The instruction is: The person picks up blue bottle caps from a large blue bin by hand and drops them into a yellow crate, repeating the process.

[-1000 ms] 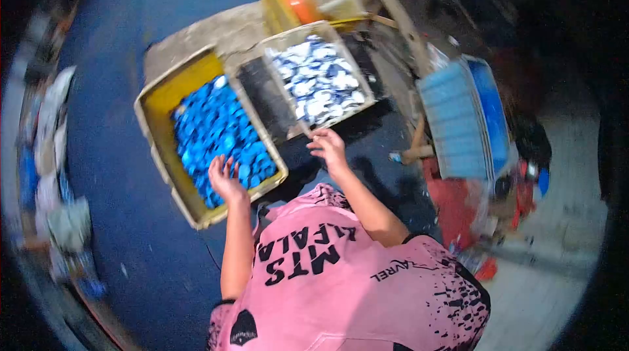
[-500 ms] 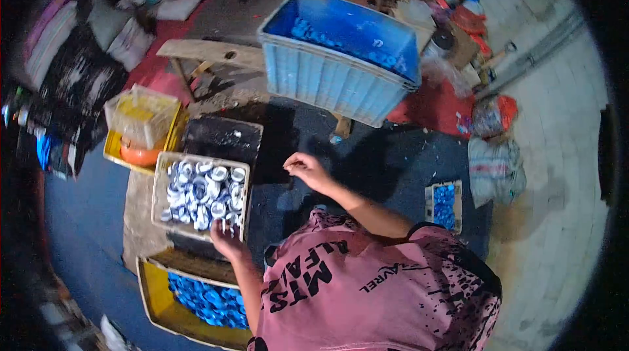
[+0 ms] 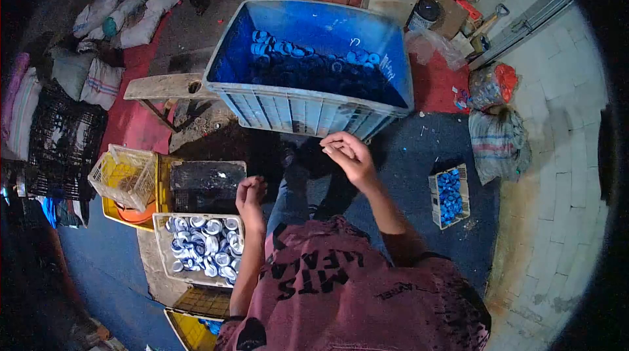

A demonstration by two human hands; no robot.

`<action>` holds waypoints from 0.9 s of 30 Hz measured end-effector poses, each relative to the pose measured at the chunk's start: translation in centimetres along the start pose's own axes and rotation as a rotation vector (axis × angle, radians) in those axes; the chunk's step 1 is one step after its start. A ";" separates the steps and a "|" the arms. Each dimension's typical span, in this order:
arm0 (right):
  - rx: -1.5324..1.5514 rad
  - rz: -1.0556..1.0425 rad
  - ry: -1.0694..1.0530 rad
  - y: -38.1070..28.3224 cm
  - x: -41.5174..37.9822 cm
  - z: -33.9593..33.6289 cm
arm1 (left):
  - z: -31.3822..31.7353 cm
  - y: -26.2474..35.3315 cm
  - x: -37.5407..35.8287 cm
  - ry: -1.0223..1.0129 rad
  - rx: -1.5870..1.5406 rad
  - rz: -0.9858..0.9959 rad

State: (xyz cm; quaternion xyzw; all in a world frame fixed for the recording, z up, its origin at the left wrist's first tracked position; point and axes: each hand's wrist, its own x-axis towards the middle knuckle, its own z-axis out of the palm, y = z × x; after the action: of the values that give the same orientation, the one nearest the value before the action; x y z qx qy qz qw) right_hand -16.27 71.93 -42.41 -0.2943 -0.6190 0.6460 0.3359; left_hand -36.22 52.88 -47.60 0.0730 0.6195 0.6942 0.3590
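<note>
My left hand is raised just past the upper right corner of a pale crate of white and blue round caps. Its fingers are loosely bent, and no object shows in them. In front of my body, my right hand hovers near the lower edge of a large blue tub. Its fingers point left, slightly bent and apart from the thumb, with nothing visible in the grasp. Blue round pieces lie inside the tub, the nearer ones in dark shadow.
A wooden bench stands left of the tub. A black crate and a yellow crate sit beyond the cap crate. To my right, a small crate holds blue pieces near a sack by the wall.
My view has turned and come nearer the blue tub. My left hand has left the cap crate's edge and risen; my right hand now appears closer to the tub.
</note>
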 end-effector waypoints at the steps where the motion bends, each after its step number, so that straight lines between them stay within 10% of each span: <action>1: -0.018 0.009 -0.009 -1.4 1.3 -0.5 | 1.2 0.5 1.7 -0.012 -0.007 0.002; 11: -0.259 0.318 -0.025 -3.3 22.2 -5.3 | 14.0 6.9 19.2 -0.204 0.066 0.448; 27: -0.771 0.331 -0.237 27.4 51.5 -0.3 | 19.0 6.7 27.3 -0.220 0.715 0.824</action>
State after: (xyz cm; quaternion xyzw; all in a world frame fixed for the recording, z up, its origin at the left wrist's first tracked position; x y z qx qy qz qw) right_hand -48.91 112.96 -67.95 -0.4172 -0.7937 0.4423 0.0200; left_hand -48.56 84.48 -46.70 0.4985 0.6955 0.5122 0.0732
